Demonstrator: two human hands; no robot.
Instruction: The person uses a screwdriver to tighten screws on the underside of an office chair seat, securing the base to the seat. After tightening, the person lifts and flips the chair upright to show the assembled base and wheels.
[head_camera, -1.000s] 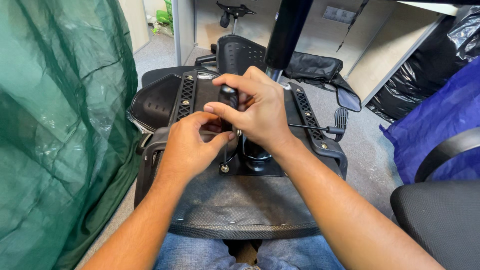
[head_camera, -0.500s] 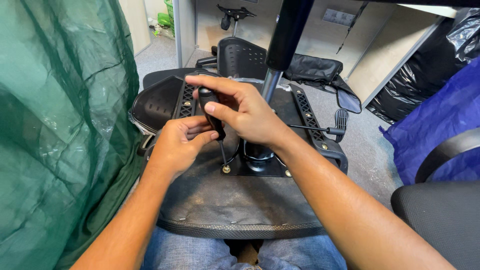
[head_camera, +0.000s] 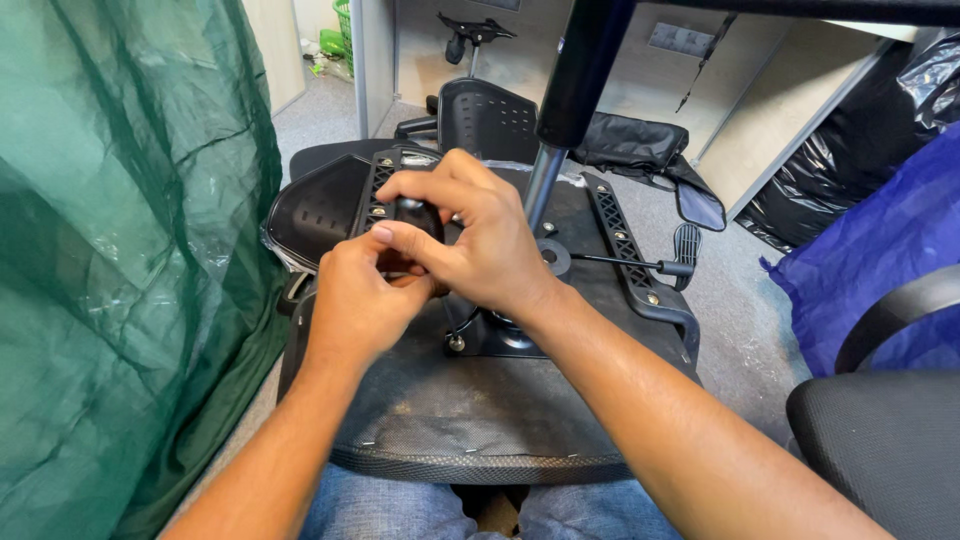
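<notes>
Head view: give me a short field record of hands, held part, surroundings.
left hand: closed around the lower part of the black knob
right hand: fingers over the black knob from above
base: upturned office chair seat on the person's lap
gas-lift column: upright behind the hands
lever: right of the mechanism
left side: green plastic bag

We have one view only, from the head, looking steeply down and forward at close range. Just beyond our fingers (head_camera: 420, 245) lies an upturned chair seat (head_camera: 470, 420), resting over our lap.
</notes>
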